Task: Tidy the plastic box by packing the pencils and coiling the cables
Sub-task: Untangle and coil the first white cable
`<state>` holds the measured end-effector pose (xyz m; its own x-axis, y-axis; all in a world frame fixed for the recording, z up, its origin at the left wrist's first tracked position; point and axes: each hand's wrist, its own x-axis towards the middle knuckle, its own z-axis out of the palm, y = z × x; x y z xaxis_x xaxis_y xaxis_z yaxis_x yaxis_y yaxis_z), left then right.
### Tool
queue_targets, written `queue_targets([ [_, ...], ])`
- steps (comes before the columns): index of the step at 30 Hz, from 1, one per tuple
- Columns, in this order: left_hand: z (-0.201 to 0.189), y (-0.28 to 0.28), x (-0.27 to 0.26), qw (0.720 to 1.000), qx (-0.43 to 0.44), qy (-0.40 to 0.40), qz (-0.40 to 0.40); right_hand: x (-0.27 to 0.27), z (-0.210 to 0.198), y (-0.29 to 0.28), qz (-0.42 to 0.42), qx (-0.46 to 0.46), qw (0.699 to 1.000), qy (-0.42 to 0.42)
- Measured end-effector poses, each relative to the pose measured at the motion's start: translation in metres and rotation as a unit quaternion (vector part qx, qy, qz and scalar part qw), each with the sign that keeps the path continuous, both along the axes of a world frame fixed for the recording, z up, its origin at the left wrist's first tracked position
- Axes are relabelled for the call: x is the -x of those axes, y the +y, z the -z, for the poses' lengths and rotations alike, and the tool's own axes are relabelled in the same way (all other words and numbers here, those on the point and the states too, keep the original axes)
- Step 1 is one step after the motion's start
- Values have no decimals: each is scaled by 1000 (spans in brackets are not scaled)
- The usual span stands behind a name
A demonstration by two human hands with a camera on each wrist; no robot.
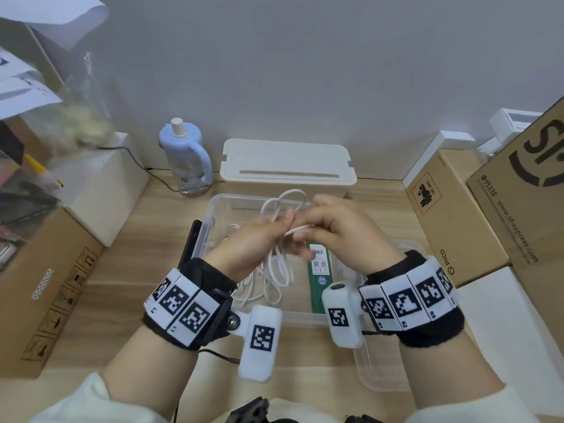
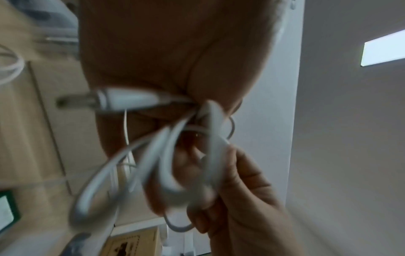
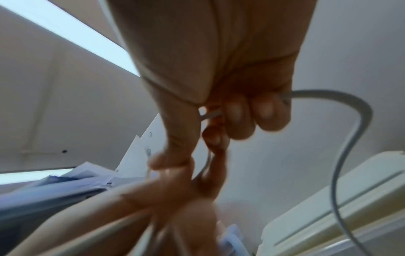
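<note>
Two bare hands meeting above the clear rectangular plastic box (image 1: 213, 209) on the pale wood-grain tabletop (image 1: 146, 257). Left hand (image 1: 253, 242) with fingers curled round a bundle of loops of thin, smooth, round-section white cable (image 1: 279, 270), thumb pressed against the strands; plug end with metal tip (image 2: 122, 100) jutting from the fist in the left wrist view, blurred. Right hand (image 1: 341, 236) with fingers folded, pinching one strand of the same cable between thumb and forefinger, fingertips touching the left thumb. One free loop arching up beyond the knuckles toward the far box wall; longer loops hanging down into the box. Second white cable lying loose on the box floor, under the left wrist. Flat green rectangular carton with white barcode label (image 1: 319, 273) lying lengthwise inside the box at its right side, below the right hand. Behind the box, touching or just beside it: matte cream plastic case with a long slot in its lid (image 1: 287, 166). Pale blue plastic jug with white cap (image 1: 186, 154) to the left of that case. Brown corrugated cardboard cartons (image 1: 457, 215) on both flanks.
</note>
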<state>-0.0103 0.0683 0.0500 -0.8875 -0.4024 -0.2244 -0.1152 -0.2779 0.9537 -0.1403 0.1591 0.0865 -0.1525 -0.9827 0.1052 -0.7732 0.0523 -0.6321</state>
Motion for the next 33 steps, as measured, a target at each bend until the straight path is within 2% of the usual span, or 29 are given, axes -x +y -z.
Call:
queue_targets([
  [3, -2, 1, -3, 991, -109, 10, 72, 6, 0, 0, 87, 83, 989, -83],
  [6, 0, -5, -10, 976, -172, 35, 129, 13, -2, 3, 157, 153, 963, -153],
  [11, 1, 10, -5, 969, -123, -13, 214, 12, -1, -2, 167, 222, 945, -170],
  [14, 2, 18, 2, 968, -174, 87, 162, 17, 19, -8, 158, 164, 954, -197],
  [17, -4, 11, 2, 946, -236, 205, 84, 20, 42, -5, 160, 103, 966, -176],
  [20, -9, 1, -2, 939, -241, 246, -2, 22, 56, 2, 157, 63, 973, -157],
  [23, -6, -8, -6, 945, -207, 235, -98, 24, 59, 6, 167, 4, 969, -179],
  [25, -1, -10, -5, 955, -168, 186, -155, 19, 55, 5, 160, -11, 966, -203],
  [27, 7, -9, -2, 960, -151, 127, -199, 10, 48, 2, 144, -10, 974, -177],
  [29, 12, -4, 3, 959, -161, 98, -210, -1, 40, -2, 112, -16, 983, -144],
  [33, 8, 6, 6, 967, -130, 111, -187, -21, 29, -6, 57, -95, 990, -91],
])
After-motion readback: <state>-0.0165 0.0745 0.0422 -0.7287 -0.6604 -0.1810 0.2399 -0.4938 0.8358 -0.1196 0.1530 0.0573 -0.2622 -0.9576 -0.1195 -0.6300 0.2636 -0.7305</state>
